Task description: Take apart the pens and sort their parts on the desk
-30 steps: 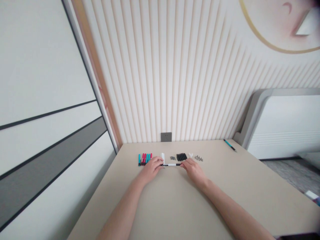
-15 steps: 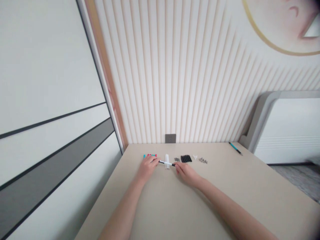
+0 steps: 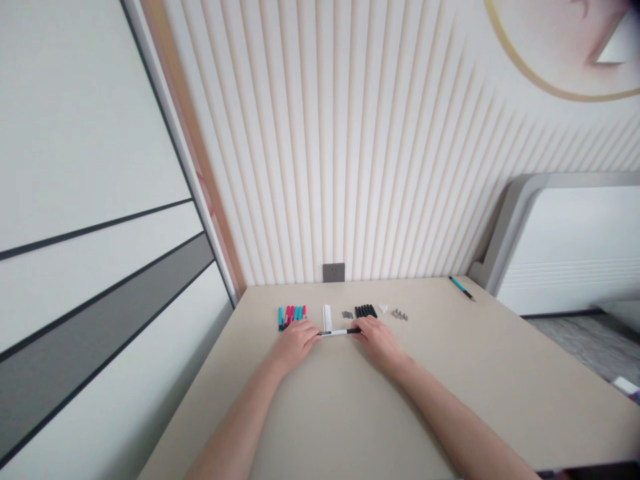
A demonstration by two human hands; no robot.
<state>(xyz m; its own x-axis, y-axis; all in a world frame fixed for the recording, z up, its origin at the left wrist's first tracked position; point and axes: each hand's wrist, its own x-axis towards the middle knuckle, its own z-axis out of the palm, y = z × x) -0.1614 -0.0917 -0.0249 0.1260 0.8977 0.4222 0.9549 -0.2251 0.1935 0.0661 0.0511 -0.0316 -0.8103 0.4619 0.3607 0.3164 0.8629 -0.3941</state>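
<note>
A thin white and black pen (image 3: 339,331) lies level between my two hands, just above the beige table (image 3: 350,413). My left hand (image 3: 296,342) pinches its left end and my right hand (image 3: 376,339) grips its black right end. Behind my left hand lies a row of teal and pink pen barrels (image 3: 291,315). Several white tubes (image 3: 327,313) sit behind the pen. A group of black caps (image 3: 365,311) lies just beyond my right hand.
Small grey parts (image 3: 347,315) and metal tips (image 3: 399,314) lie in the same row near the wall. A teal pen (image 3: 460,287) rests at the table's far right. A grey wall socket (image 3: 333,272) sits above the table edge. A white bed headboard (image 3: 565,247) stands to the right.
Both hands have stayed on the pen. Half a second ago it was tilted and shorter between the hands; now it lies level again. The view has swung slightly.
</note>
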